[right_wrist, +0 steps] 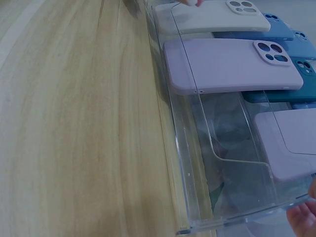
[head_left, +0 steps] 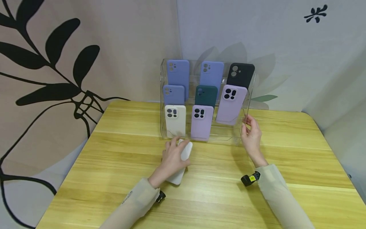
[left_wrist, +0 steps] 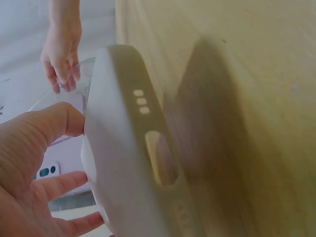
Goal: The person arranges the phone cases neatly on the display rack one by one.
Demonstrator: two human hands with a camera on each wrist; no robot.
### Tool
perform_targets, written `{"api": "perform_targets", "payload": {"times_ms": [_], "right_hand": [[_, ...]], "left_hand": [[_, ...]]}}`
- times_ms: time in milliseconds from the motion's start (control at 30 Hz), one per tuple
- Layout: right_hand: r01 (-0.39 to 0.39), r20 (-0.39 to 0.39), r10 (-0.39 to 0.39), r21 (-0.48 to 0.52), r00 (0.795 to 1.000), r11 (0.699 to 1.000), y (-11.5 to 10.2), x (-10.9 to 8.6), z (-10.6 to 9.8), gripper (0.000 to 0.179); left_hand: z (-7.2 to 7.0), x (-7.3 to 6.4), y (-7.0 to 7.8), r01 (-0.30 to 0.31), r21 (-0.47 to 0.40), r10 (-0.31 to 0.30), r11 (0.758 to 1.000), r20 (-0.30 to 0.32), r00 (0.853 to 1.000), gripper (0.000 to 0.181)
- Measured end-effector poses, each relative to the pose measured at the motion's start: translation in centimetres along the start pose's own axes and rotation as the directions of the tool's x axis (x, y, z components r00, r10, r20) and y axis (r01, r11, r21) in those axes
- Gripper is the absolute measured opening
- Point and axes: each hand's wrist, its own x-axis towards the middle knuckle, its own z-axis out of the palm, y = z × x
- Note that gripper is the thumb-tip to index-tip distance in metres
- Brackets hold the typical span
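Note:
My left hand (head_left: 172, 159) grips a white phone case (head_left: 186, 151) over the table, in front of a clear stepped display stand (head_left: 224, 136). The left wrist view shows thumb and fingers on the back of the case and cutouts along its edge; whether it touches the wood I cannot tell. My right hand (head_left: 251, 135) pinches the stand's right side panel between thumb and fingers. At the front of the stand, a cream phone case (head_left: 178, 124) is at the left and a lilac phone case (head_left: 201, 127) in the middle. Another lilac phone case (head_left: 233, 106) leans one tier higher, at the right.
Further back on the stand are several blue-violet cases (head_left: 178, 71), a dark green case (head_left: 206, 95) and a black case (head_left: 243, 76). Under everything is a wooden table (head_left: 114, 178). Behind it hangs a pale backdrop (head_left: 137, 47) with black leaf prints.

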Motion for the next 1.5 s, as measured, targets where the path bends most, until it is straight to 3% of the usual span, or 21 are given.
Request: {"api": "perform_targets", "payload": {"times_ms": [333, 767, 967, 1167, 1500], "right_hand": [[0.008, -0.007, -0.008, 0.000, 1.000, 1.000, 0.1, 0.0, -0.1, 0.030], [0.011, -0.002, -0.011, -0.002, 1.000, 1.000, 0.4, 0.0, -0.1, 0.030], [0.024, -0.002, -0.024, 0.000, 1.000, 1.000, 0.3, 0.0, 0.1, 0.031], [0.029, -0.002, -0.029, 0.005, 1.000, 1.000, 0.2, 0.1, 0.2, 0.030], [0.048, -0.019, -0.048, 0.004, 0.999, 0.999, 0.2, 0.1, 0.1, 0.029]], "left_hand": [[-0.2, 0.4, 1.4, -0.026, -0.013, 0.026, 1.000, -0.003, 1.000, 0.073], [0.0, 1.6, 4.4, -0.146, -0.013, 0.144, 0.989, -0.088, 0.986, 0.072], [0.4, 2.7, 5.9, -0.197, 0.019, 0.198, 0.980, -0.136, 0.971, 0.073], [0.5, 4.0, 7.7, -0.249, -0.011, 0.243, 0.969, -0.177, 0.954, 0.071], [0.7, 7.4, 10.8, -0.297, -0.011, 0.278, 0.955, -0.318, 0.906, 0.067]]}}
